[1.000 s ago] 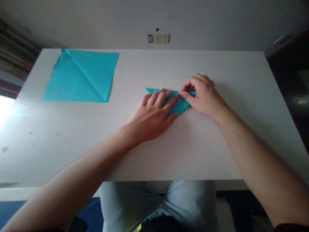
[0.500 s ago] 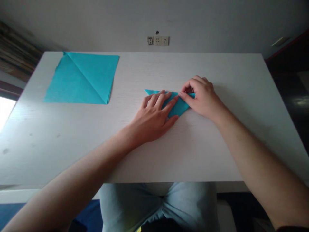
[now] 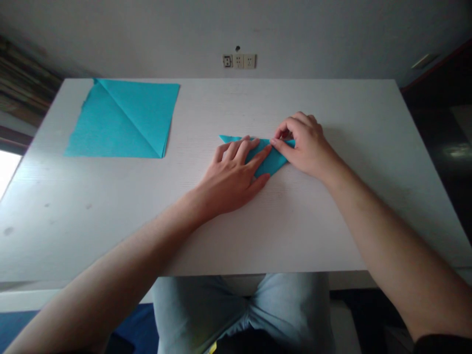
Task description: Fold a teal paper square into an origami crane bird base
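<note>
A small folded piece of turquoise paper (image 3: 271, 162) lies near the middle of the white table (image 3: 332, 226), its shape a flat triangle. My left hand (image 3: 234, 177) rests flat on its left part, fingers stretched out and pressing it down. My right hand (image 3: 306, 145) is at the paper's right corner, fingers curled, thumb and forefinger pinching the upper edge. Most of the paper is hidden under the two hands.
A larger turquoise sheet (image 3: 123, 118), creased along a diagonal, lies flat at the table's far left corner. Wall sockets (image 3: 239, 61) sit on the wall behind the table. My legs in light jeans (image 3: 243, 309) show below the near edge.
Hands and paper keep the same pose; only the view has shifted slightly.
</note>
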The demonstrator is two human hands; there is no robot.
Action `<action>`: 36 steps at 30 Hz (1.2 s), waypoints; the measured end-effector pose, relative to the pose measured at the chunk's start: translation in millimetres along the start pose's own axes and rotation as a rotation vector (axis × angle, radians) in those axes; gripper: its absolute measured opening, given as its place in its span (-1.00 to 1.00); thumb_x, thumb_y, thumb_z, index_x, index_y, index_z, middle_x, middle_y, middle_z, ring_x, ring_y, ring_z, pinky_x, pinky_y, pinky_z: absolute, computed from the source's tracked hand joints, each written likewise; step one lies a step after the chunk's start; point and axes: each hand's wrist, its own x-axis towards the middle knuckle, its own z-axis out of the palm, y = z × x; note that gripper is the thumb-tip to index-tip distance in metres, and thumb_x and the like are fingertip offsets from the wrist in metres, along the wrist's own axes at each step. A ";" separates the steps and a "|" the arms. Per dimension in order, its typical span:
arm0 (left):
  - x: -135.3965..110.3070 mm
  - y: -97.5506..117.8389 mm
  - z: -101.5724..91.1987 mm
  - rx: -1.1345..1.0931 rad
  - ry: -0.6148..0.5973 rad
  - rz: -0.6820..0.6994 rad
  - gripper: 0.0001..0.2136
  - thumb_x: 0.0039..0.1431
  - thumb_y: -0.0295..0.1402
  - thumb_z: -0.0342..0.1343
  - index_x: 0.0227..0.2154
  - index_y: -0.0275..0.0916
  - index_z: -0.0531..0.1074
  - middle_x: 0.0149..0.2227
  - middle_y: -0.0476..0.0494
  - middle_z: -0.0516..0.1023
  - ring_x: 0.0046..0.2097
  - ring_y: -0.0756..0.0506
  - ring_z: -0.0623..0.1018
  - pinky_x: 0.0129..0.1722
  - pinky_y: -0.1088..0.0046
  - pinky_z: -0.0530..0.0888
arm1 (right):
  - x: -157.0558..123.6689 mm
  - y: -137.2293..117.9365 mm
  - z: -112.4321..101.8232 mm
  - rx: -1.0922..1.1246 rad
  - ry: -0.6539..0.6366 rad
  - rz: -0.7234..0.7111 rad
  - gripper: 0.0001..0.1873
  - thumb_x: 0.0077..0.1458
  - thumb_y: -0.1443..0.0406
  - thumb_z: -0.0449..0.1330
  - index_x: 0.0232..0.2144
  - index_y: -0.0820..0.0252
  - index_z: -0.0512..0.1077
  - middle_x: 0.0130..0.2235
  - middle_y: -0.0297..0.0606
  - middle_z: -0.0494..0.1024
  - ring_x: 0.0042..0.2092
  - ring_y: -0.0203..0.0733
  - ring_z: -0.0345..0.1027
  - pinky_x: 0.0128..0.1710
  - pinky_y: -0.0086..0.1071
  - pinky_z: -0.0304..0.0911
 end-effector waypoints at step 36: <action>6.3 -0.7 8.2 -0.078 0.081 0.008 -0.37 0.92 -0.11 0.04 0.83 -0.22 0.30 0.80 -0.63 0.33 0.78 -0.57 0.40 0.75 -0.28 0.35 | -66.0 -57.1 -75.5 -0.104 -0.060 -0.105 -0.58 0.76 0.06 0.19 0.26 -0.04 0.82 0.26 0.01 0.83 0.26 0.41 0.69 0.33 0.29 0.51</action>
